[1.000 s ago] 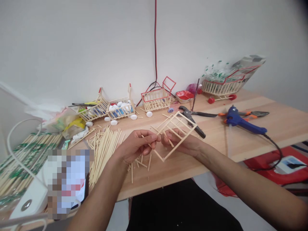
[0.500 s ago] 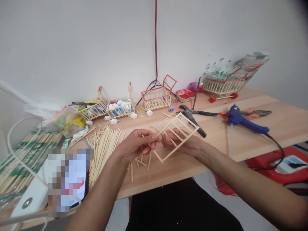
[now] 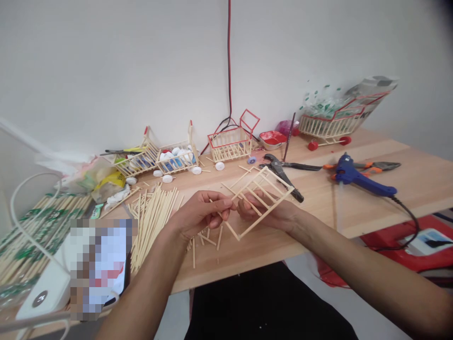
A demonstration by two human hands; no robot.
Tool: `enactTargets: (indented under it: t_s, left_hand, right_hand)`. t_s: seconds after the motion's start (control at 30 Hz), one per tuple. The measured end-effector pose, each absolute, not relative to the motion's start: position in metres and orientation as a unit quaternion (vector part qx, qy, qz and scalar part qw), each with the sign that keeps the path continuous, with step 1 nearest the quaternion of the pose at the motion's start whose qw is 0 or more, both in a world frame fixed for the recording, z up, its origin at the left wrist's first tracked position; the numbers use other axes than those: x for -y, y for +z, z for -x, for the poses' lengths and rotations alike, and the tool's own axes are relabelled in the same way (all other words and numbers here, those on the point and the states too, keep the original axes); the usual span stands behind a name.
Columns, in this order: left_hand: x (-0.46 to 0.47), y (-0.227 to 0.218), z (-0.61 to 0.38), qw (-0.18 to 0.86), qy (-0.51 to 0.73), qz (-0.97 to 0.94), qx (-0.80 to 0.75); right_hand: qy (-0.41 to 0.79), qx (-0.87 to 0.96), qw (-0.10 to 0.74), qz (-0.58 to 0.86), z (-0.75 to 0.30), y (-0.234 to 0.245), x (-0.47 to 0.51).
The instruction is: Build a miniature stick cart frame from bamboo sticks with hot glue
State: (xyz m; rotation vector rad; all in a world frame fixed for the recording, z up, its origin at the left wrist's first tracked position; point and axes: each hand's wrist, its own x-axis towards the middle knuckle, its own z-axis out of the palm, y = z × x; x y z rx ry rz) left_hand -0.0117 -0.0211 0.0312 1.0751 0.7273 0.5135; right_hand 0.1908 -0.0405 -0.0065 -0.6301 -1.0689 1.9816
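Between my hands, a small frame of thin wooden sticks (image 3: 266, 216) is held tilted above the table. My left hand (image 3: 208, 210) pinches the frame's left side between thumb and fingers. On the far side of the bars, my right hand (image 3: 260, 208) has its fingers closed around a stick of the same frame, partly hidden behind it. Below and to the left of my left hand lies a pile of loose wooden sticks (image 3: 154, 222), with several short cut pieces (image 3: 208, 238) near the table's front.
A blue glue gun (image 3: 364, 177) and black cutters (image 3: 283, 172) lie right. Miniature stick carts (image 3: 230, 146) stand along the wall beside a dish of red paint (image 3: 272, 139). Packaged sticks (image 3: 38, 226), a white power bank-like box (image 3: 46, 288) and a blurred phone (image 3: 106, 264) are left.
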Motion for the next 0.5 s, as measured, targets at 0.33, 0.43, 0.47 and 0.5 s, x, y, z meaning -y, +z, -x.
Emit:
enactTargets:
  t_s: [0.33,0.43,0.47,0.5]
  left_hand:
    - [0.0214,0.0298,0.0122,0.763,0.237,-0.498,-0.336]
    - [0.0213,0.0296,0.0128,0.763,0.234,-0.502,-0.335]
    - [0.0214,0.0298,0.0127,0.762,0.233,-0.503,-0.335]
    - [0.0216,0.0301,0.0126,0.761,0.232,-0.504,-0.336]
  right_hand:
    - [0.789,0.393,0.391,0.265,-0.1915,-0.0041,0.0425]
    - [0.786,0.399,0.392,0.262,-0.1924,-0.0053,0.0420]
    - [0.785,0.403,0.392,0.260,-0.1925,-0.0057,0.0419]
    - [0.783,0.407,0.393,0.258,-0.1926,-0.0060,0.0418]
